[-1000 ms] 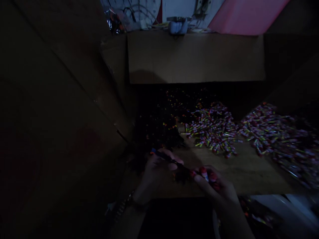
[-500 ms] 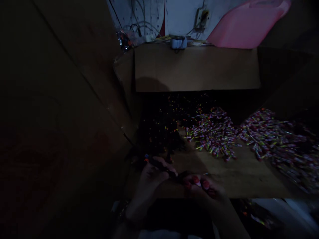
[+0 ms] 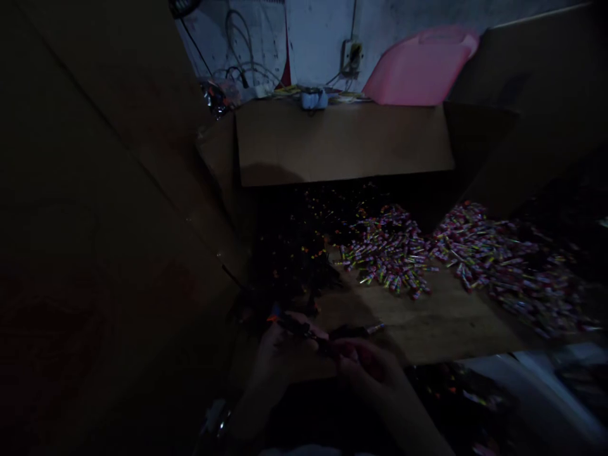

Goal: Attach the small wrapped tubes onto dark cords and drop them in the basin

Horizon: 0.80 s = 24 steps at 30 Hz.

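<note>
In the dim light my left hand (image 3: pixel 278 351) is closed around a dark slim piece with an orange and blue tip (image 3: pixel 294 325). The piece slants down to the right, toward the other hand. My right hand (image 3: pixel 365 373) is closed on several red-ended small sticks (image 3: pixel 373 362). Its fingertips meet the lower end of the dark piece; whether the two are joined is too dark to tell. Past the hands, a heap of small pink, white and yellow sticks (image 3: pixel 389 253) lies on the wooden tabletop (image 3: pixel 441 323). Dark pieces with orange specks (image 3: pixel 289 253) are spread at its left.
A second heap of similar sticks (image 3: pixel 513 266) stretches to the right. Cardboard panels (image 3: pixel 346 142) wall off the back and left. Behind them are a pink plastic container (image 3: pixel 422 73), a pale blue object (image 3: pixel 314 98) and a wall socket (image 3: pixel 352 58). White material (image 3: pixel 503 373) lies below the table edge.
My right hand has turned and come closer to the left, its fingers now at the dark piece's lower end. The red ends show less. The whole view has shifted.
</note>
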{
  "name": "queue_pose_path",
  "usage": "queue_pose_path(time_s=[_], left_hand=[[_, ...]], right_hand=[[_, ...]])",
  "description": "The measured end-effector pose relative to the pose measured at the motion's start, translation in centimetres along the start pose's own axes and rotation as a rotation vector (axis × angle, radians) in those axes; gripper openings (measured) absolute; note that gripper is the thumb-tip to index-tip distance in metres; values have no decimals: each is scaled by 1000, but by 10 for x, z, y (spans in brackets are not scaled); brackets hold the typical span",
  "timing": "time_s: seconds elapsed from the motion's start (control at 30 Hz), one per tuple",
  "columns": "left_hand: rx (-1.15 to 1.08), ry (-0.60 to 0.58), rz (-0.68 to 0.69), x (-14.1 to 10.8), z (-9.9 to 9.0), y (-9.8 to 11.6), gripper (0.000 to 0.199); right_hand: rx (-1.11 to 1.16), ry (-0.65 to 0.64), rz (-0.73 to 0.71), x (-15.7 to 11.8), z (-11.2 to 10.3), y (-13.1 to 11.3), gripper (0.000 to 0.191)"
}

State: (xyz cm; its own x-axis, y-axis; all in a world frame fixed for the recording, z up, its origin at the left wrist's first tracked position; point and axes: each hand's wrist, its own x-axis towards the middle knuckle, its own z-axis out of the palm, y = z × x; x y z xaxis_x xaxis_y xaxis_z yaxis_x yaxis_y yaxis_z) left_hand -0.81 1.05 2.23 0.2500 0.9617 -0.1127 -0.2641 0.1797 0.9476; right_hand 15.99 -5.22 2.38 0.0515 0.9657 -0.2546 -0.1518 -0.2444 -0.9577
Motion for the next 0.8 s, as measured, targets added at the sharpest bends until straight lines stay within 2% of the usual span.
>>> queue_pose_path(time_s=[0.1, 0.17, 0.23, 0.27, 0.33, 0.37, 0.4, 0.43, 0.5, 0.57, 0.67, 0.73, 0.8], left_hand=[[44, 15, -37, 3, -6, -24, 33], [139, 10, -9, 11, -11, -42, 34], [225, 11, 16, 27, -19, -54, 39], [259, 16, 27, 37, -23, -56, 44], [392, 87, 86, 62, -30, -54, 52], [559, 172, 164, 77, -33, -50, 52], [791, 319, 270, 92, -35, -46, 49], [865, 407, 315, 107, -35, -42, 44], [936, 485, 369, 136, -32, -38, 35], [952, 491, 401, 157, -25, -38, 25], [939, 461, 442, 171, -16, -43, 13], [892, 468, 450, 169, -13, -44, 10], [832, 531, 447, 160, -9, -41, 16]], right_hand=[[139, -13, 147, 4, 3, 34, 50], [236, -28, 219, 11, -4, 59, 53], [246, -16, 211, 19, -22, 76, 55], [182, 24, 157, 23, -34, 81, 54], [-109, 146, -37, 29, -60, 81, 47], [-328, 196, -131, 32, -72, 78, 38], [-565, 218, -183, 36, -83, 74, 31], [-789, 221, -200, 39, -92, 70, 32], [-1112, 211, -171, 44, -104, 65, 47], [-1226, 232, -168, 48, -110, 64, 56], [-1135, 334, -214, 49, -117, 69, 56], [-961, 446, -215, 49, -119, 73, 45], [-717, 544, -226, 51, -117, 75, 38]])
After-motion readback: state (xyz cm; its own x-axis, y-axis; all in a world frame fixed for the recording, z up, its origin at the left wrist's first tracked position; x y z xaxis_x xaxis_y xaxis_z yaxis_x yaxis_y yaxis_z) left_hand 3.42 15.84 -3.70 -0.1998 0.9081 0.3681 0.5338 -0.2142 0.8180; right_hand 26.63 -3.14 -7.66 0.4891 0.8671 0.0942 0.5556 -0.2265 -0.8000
